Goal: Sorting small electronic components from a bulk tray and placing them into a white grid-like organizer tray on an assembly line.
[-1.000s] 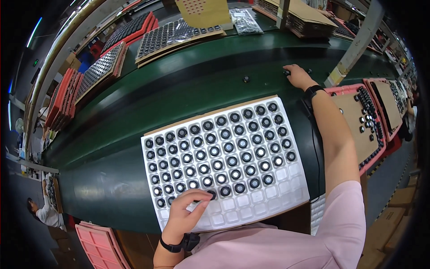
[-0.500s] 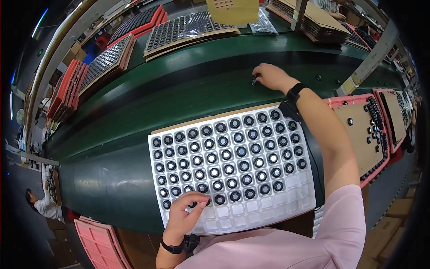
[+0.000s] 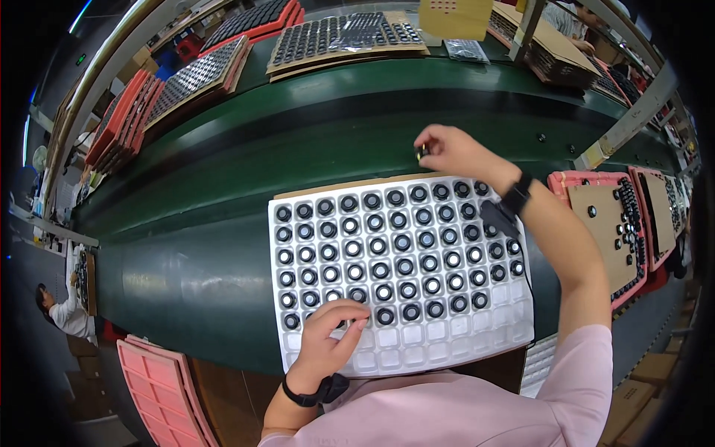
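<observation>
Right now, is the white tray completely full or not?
Not full. The white tray has black rings in most pockets, but its nearest rows are empty.

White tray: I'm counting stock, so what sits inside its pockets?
The white tray holds black ring-shaped parts in most pockets; the nearest rows sit bare. The left hand covers some pockets there, so those cannot be checked.

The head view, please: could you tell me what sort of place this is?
Most likely a factory assembly line. A long green conveyor belt carries a white tray of small black round parts, stacks of similar trays wait beyond it, and the right hand holds one part.
</observation>
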`<state>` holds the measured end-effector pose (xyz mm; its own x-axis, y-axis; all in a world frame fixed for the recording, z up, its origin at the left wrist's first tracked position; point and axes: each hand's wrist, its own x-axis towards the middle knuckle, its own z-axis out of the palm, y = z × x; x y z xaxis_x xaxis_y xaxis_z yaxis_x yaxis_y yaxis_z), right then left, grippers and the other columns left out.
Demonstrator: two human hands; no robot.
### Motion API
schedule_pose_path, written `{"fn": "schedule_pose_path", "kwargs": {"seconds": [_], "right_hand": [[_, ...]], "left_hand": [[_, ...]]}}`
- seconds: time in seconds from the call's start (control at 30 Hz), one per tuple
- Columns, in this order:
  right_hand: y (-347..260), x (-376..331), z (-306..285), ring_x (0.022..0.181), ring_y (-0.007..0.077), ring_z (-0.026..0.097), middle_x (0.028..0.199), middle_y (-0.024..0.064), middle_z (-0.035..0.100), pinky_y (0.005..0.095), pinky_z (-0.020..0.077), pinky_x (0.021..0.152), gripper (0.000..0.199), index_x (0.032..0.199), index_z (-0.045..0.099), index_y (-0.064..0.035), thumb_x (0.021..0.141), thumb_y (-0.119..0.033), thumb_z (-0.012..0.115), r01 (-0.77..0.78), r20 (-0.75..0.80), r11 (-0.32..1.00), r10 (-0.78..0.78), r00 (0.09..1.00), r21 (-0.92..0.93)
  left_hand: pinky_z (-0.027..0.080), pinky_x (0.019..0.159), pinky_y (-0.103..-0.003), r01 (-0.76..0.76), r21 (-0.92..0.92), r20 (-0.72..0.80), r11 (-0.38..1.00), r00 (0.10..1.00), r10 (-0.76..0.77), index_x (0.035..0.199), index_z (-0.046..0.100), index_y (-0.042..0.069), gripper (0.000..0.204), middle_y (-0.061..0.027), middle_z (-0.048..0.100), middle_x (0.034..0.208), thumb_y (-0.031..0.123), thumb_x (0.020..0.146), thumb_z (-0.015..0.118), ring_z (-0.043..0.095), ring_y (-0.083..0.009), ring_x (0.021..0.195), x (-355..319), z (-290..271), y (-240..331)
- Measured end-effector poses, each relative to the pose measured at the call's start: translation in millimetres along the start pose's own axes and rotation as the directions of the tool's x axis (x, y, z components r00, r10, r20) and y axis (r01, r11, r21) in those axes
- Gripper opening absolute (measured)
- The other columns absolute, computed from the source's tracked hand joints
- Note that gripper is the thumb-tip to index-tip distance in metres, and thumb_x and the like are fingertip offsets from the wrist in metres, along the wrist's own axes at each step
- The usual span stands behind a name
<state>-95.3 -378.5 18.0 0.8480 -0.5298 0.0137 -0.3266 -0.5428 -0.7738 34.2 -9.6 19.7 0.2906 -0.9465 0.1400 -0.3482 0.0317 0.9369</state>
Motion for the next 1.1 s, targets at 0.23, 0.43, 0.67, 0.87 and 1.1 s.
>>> {"fn": "schedule_pose_path", "kwargs": {"seconds": [0.23, 0.43, 0.67, 0.87, 1.1], "right_hand": [[-93.7, -144.2, 86.1, 0.084, 0.0062, 0.059, 0.095, 0.0013, 0.064, 0.0218, 0.0493, 0.073, 0.029, 0.117, 0.058, -0.0017, 0.089, -0.002, 0.068, -0.218, 0.319, 0.672, -0.029, 0.947, 0.708], [-99.5, -190.3, 117.2, 0.095, 0.0108, 0.06, 0.105, 0.0072, 0.063, 0.0253, 0.0497, 0.084, 0.028, 0.119, 0.057, 0.0008, 0.091, 0.0, 0.063, -0.286, 0.297, 0.383, 0.031, 0.954, 0.879], [-82.7, -236.4, 140.1, 0.091, 0.0146, 0.06, 0.103, 0.0102, 0.063, 0.0253, 0.0505, 0.079, 0.025, 0.115, 0.058, 0.0008, 0.09, 0.0, 0.063, 0.009, -0.113, 0.498, 0.179, 0.977, 0.867], [-71.2, -257.3, 150.3, 0.092, 0.0141, 0.061, 0.104, 0.0106, 0.064, 0.0259, 0.0483, 0.08, 0.028, 0.112, 0.062, 0.0003, 0.085, -0.001, 0.071, 0.145, -0.341, 0.602, 0.224, 0.913, 0.785], [-106.7, -248.8, 143.8, 0.086, 0.015, 0.062, 0.099, 0.0131, 0.066, 0.024, 0.0528, 0.07, 0.024, 0.101, 0.063, 0.0036, 0.078, 0.01, 0.068, 0.059, -0.292, 0.745, 0.186, 0.938, 0.664]], "left_hand": [[0.05, 0.082, -0.035, -0.33, 0.057, -0.118, 0.942, 0.935, 0.335, 0.097, 0.067, 0.0, 0.025, -0.0145, 0.068, 0.1, -0.002, 0.074, 0.077, 0.065, -0.0252, 0.091, 14.9, 30.1, 16.6], [0.049, 0.088, -0.037, -0.469, 0.05, 0.037, 0.882, 0.883, 0.468, 0.109, 0.064, -0.002, 0.033, -0.0168, 0.066, 0.111, 0.003, 0.079, 0.077, 0.064, -0.0264, 0.095, 9.4, 35.6, 3.3], [0.054, 0.086, -0.033, 0.365, -0.672, 0.322, 0.644, 0.928, -0.19, 0.122, 0.06, -0.002, 0.032, -0.0133, 0.067, 0.11, 0.002, 0.091, 0.064, 0.063, -0.0193, 0.099, -9.6, 30.4, -2.3], [0.059, 0.076, -0.029, 0.438, -0.681, 0.328, 0.586, 0.899, -0.29, 0.122, 0.059, -0.005, 0.03, -0.0136, 0.064, 0.106, 0.003, 0.093, 0.061, 0.065, -0.0175, 0.087, -13.6, 35.4, -5.8], [0.056, 0.074, -0.028, -0.037, -0.22, 0.04, 0.975, 0.998, 0.047, 0.119, 0.064, 0.0, 0.038, -0.0093, 0.065, 0.093, -0.001, 0.082, 0.073, 0.062, -0.0163, 0.083, -21.5, 43.4, 1.0]]}}
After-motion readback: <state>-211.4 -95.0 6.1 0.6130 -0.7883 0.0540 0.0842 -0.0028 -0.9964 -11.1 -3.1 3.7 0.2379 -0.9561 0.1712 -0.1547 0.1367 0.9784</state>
